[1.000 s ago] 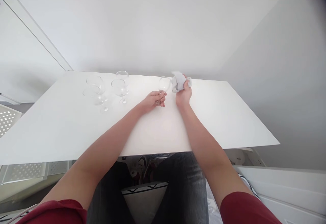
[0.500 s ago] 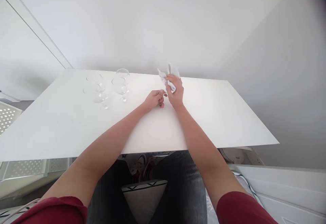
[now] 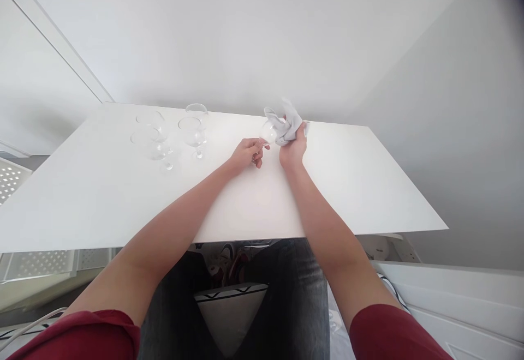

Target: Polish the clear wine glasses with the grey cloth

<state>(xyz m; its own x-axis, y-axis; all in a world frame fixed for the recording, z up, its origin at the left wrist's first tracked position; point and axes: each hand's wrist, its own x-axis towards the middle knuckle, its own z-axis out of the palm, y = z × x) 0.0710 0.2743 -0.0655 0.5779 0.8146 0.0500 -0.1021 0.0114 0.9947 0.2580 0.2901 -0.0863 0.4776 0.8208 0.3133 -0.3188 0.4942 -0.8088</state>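
Near the middle of the table, my left hand (image 3: 250, 153) is closed around the stem of a clear wine glass (image 3: 268, 132), which is tilted with its bowl toward my right hand. My right hand (image 3: 295, 144) grips a light grey cloth (image 3: 289, 124), bunched up beside the bowl. Cloth and fingers cover the glass's far side, so I cannot tell whether the cloth reaches inside it. Part of the stem and the foot are hidden by my left fingers.
On the left half of the white table (image 3: 352, 185) stand several clear stemmed glasses, among them a front one (image 3: 191, 131) and one farther left (image 3: 146, 139). A white wall (image 3: 262, 33) rises behind the table's back edge. Open drawers or doors (image 3: 462, 294) flank my legs.
My right hand has moved a little right and turned its palm upward with the cloth. More of the glass bowl shows now. My left hand keeps nearly the same place.
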